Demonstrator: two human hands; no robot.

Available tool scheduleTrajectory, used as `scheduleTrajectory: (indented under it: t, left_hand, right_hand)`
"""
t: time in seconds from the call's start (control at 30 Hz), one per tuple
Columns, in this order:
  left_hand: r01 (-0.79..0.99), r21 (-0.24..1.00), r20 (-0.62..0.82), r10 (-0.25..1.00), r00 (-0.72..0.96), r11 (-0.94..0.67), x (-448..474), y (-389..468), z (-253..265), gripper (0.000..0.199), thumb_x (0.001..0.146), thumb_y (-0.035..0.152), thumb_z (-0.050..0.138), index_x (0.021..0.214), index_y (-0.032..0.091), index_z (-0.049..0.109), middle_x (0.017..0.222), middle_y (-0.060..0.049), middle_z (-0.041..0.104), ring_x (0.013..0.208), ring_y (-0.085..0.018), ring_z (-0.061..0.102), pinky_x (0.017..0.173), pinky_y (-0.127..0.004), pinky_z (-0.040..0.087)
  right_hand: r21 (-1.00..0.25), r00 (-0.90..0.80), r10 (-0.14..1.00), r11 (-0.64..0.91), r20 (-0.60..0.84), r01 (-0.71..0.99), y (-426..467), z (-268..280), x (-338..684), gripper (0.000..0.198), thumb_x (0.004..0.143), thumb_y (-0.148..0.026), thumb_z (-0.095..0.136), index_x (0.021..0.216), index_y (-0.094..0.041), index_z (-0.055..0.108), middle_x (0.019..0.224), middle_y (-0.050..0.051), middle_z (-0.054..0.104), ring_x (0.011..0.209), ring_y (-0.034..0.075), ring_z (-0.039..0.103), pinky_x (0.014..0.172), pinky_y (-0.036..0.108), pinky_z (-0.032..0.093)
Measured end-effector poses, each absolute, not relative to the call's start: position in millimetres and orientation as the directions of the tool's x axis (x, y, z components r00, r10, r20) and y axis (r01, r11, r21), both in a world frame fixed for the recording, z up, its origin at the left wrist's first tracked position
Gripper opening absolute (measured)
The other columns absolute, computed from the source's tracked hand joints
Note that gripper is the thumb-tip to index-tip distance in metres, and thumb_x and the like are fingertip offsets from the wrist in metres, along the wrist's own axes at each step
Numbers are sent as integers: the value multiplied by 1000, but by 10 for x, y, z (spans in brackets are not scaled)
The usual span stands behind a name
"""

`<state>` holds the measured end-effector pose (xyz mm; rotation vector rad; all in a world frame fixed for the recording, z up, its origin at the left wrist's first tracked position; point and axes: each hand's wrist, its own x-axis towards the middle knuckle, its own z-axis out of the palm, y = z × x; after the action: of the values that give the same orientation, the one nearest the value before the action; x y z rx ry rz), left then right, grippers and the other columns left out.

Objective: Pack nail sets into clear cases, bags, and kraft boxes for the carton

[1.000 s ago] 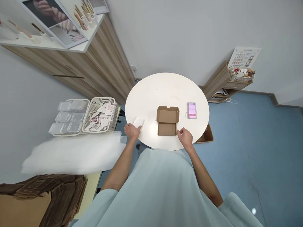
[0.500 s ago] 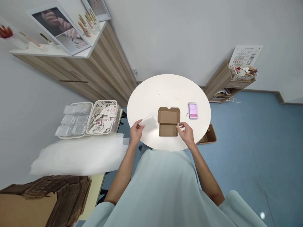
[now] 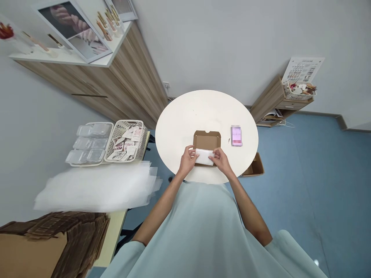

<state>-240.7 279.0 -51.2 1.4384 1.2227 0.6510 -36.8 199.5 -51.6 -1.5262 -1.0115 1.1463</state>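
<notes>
"Hands: holding what?"
"Left hand (image 3: 188, 160) and right hand (image 3: 222, 160) grip the white packet (image 3: 204, 157) between them, one at each end."
"Where's that packet?"
"Over the near half of the open box (image 3: 207, 139), which sits on the table (image 3: 179, 119)."

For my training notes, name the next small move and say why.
Probably settle the white packet into the cardboard box: the left hand and right hand hold its two ends across the box's near half, and the box is open.
</notes>
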Motion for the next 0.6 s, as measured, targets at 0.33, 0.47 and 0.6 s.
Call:
scheduleTrajectory:
  t: [0.33,0.47,0.6]
  left_hand:
    - [597,796,-284,932,225,98,-2068,2740,-787,7,93,17,64,90,23,61,108,-3,70,81,-18,71,85,-35,54]
    - [690,723,-292,924,246,45,-2053,2741,-845,8,93,14,62,92,22,63,118,-5,65,80,-17,71,87,-35,54]
    - [747,664,-284,908,307,-46,-2048,2736,-894,15,94,12,57,100,24,64,120,-6,63,85,-19,71,86,-36,54]
  right_hand:
    - [-786,376,869,-467,-322,406,2080,-809,-340,13,85,-33,67,92,-23,73,81,1,69,79,22,65,78,33,51]
    - [-710,337,882,-466,-329,528,2085,-897,-345,19,87,-21,66,103,-21,75,90,3,72,83,20,66,81,31,52]
    - [-646,296,894,-448,-337,618,2090,-979,-354,23,90,-12,65,110,-18,75,104,7,75,91,21,69,88,31,52]
